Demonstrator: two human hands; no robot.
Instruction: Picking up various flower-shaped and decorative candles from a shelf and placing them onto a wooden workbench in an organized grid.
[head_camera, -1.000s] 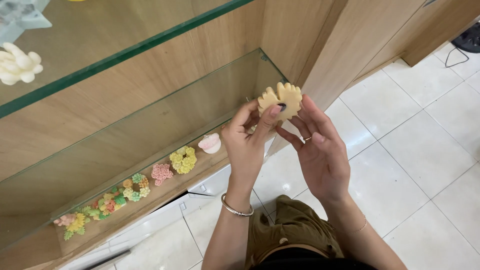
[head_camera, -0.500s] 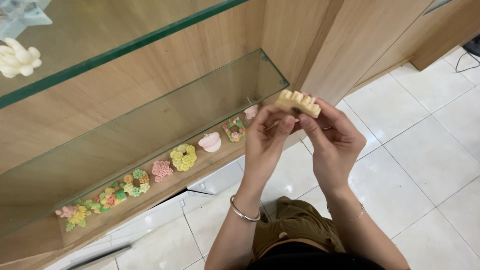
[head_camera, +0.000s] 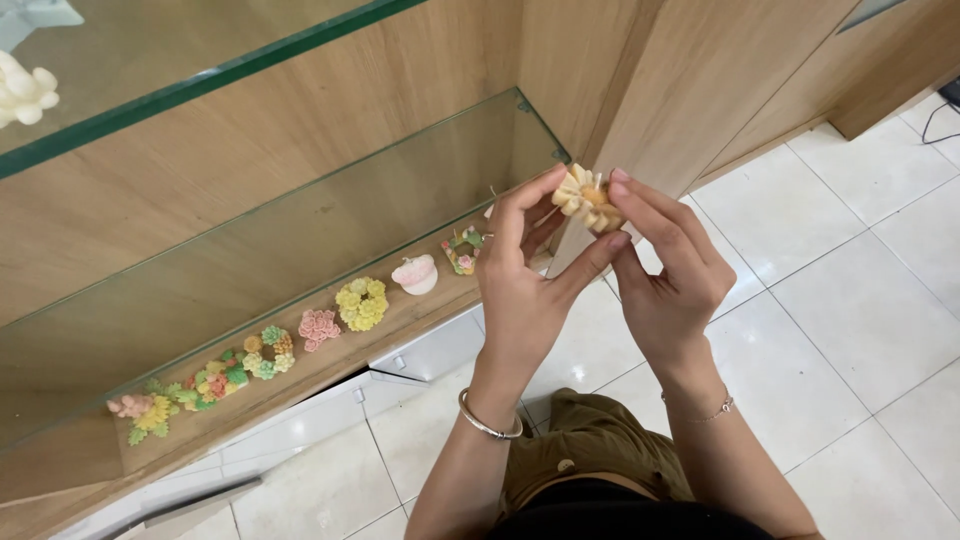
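I grip the cream flower candle (head_camera: 588, 199) between my left hand (head_camera: 525, 290) and right hand (head_camera: 668, 270), both closed on it. I have turned it face-up since a moment ago, above the wooden shelf (head_camera: 400, 325), so its centre shows.

Waxy matt flower (head_camera: 588, 198); glossy glass shelf (head_camera: 300, 240); wood-grain panel (head_camera: 690, 80).
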